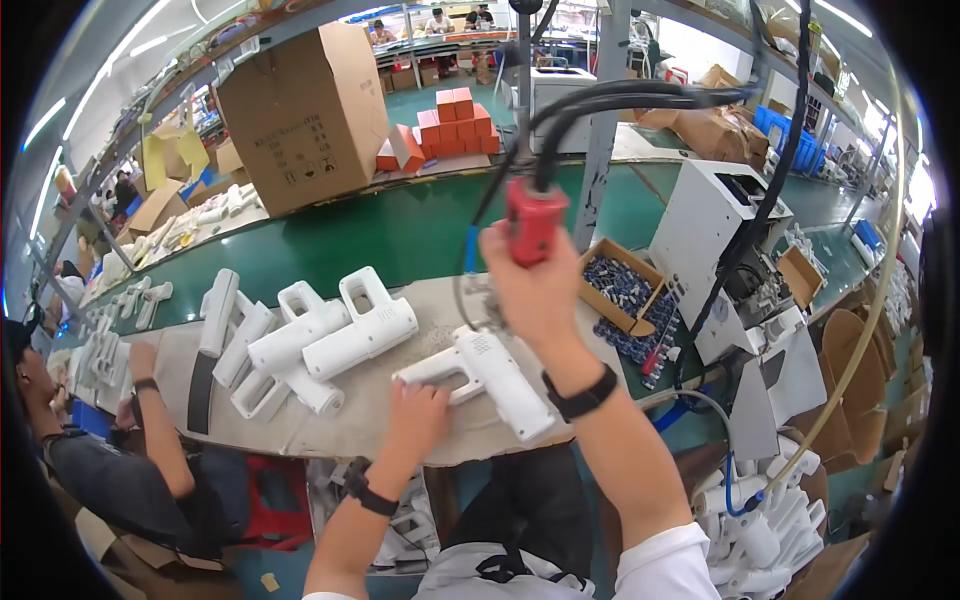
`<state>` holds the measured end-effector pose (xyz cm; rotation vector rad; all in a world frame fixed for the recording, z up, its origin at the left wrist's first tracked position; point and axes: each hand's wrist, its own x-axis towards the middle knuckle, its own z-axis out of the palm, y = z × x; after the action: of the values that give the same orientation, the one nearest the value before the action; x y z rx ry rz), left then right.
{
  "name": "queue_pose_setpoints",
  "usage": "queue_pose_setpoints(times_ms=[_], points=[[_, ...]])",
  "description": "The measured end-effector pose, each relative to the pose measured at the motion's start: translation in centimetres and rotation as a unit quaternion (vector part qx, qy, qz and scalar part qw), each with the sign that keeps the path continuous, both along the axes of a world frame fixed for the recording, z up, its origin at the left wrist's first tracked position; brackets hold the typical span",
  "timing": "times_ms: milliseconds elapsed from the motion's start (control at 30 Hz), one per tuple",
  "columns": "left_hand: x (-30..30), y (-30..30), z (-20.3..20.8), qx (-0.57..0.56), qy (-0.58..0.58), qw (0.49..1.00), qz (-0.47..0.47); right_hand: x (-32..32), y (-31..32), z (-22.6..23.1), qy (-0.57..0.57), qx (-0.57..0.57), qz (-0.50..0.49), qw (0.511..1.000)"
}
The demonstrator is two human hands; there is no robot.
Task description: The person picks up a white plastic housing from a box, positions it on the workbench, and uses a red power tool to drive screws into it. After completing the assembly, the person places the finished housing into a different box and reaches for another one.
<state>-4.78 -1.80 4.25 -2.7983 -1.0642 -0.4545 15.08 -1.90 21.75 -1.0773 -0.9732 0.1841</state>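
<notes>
A white, gun-shaped plastic housing (pixel 500 385) lies on its side on the cardboard-covered bench in front of me. My left hand (pixel 418 420) is closed on the end of its loop-shaped handle. Above the housing, my right hand (pixel 535 290) grips a red power screwdriver (pixel 535 220) that hangs upright from black cables. The screwdriver's bit is blurred and partly hidden by my hand, so I cannot tell whether it touches anything. Left of the housing, several similar white housings (pixel 362 335) lie piled together.
An open cardboard box of small dark parts (pixel 615 280) stands to the right, near a white machine (pixel 700 225). A large carton (pixel 300 120) and orange boxes (pixel 455 125) stand beyond the green belt (pixel 400 235). A co-worker (pixel 130 470) sits at left. More white housings (pixel 760 530) fill a container lower right.
</notes>
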Motion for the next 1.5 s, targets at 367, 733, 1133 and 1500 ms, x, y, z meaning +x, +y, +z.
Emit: queue_pose_setpoints(times_ms=[367, 733, 1133, 1500], points=[[4.7, -5.8, 7.4, -0.021, -0.137, 0.99, 0.03, 1.6, -10.5, 4.4, 0.089, -0.05, 0.057, 0.993], [7.6, -4.5, 5.0, -0.225, -0.287, 0.913, -0.183, -0.8, -11.1, 5.0, 0.09, -0.011, 0.114, 0.989], [7.1, -3.9, 5.5, -0.178, -0.243, 0.938, -0.169, -0.7, -11.2, 5.5, 0.099, 0.017, 0.118, 0.988], [7.5, -3.6, 6.7, -0.165, -0.262, 0.933, -0.185, 0.0, -11.2, 5.8, 0.06, 0.052, 0.101, 0.992]])
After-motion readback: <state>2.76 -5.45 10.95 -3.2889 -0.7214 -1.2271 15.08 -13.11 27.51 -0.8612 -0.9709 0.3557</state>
